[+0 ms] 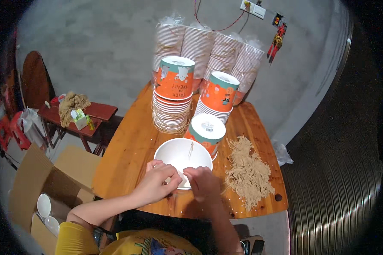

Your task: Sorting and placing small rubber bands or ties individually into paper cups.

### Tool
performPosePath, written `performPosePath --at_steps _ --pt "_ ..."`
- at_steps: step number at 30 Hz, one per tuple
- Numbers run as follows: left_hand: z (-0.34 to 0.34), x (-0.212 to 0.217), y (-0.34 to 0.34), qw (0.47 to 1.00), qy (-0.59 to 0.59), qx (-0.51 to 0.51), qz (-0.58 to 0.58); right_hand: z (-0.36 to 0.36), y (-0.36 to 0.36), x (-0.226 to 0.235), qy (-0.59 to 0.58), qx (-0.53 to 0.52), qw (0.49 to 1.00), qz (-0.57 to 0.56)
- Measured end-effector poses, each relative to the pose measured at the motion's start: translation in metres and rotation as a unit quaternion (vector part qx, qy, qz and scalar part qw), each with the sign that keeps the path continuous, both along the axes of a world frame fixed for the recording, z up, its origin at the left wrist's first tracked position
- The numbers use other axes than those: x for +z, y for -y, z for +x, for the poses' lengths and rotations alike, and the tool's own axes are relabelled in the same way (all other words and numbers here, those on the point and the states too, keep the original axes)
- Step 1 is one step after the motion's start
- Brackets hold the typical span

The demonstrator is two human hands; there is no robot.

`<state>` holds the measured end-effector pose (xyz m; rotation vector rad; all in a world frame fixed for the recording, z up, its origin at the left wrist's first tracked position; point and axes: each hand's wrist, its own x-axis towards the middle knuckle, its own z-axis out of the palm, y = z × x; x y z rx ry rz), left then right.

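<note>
A white-lined paper bucket [174, 153] stands on the wooden table in front of me, its open mouth tipped toward me. My left hand [159, 182] is closed at its near rim, thumb and fingers pinched over the edge. My right hand [203, 183] sits beside it with curled fingers at the same rim; whatever those fingers hold is hidden. Against the far inner wall of the bucket hangs a thin tan string [191, 148]. Touching it behind on the right is an upside-down orange and green bucket [207, 127].
Upside-down bucket stacks, one [174, 80] with strings around its lower rims, stand behind; bagged stacks [198, 44] line the wall. A tan string pile [249, 172] lies at right. An open carton [34, 178] with white containers is at left, near a red bench [102, 111].
</note>
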<state>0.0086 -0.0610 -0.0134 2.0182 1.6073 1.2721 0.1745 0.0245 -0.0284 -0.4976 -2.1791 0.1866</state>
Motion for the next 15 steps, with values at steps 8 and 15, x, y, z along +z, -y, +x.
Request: performPosePath --at_steps 8,15 --pt "-0.028 -0.006 -0.002 0.982 -0.100 -0.117 0.108 0.014 -0.001 0.017 0.032 -0.153 0.971 0.180" --pt "-0.073 0.041 -0.025 0.959 -0.176 -0.135 0.176 0.011 0.006 0.033 0.148 -0.004 0.945 -0.291"
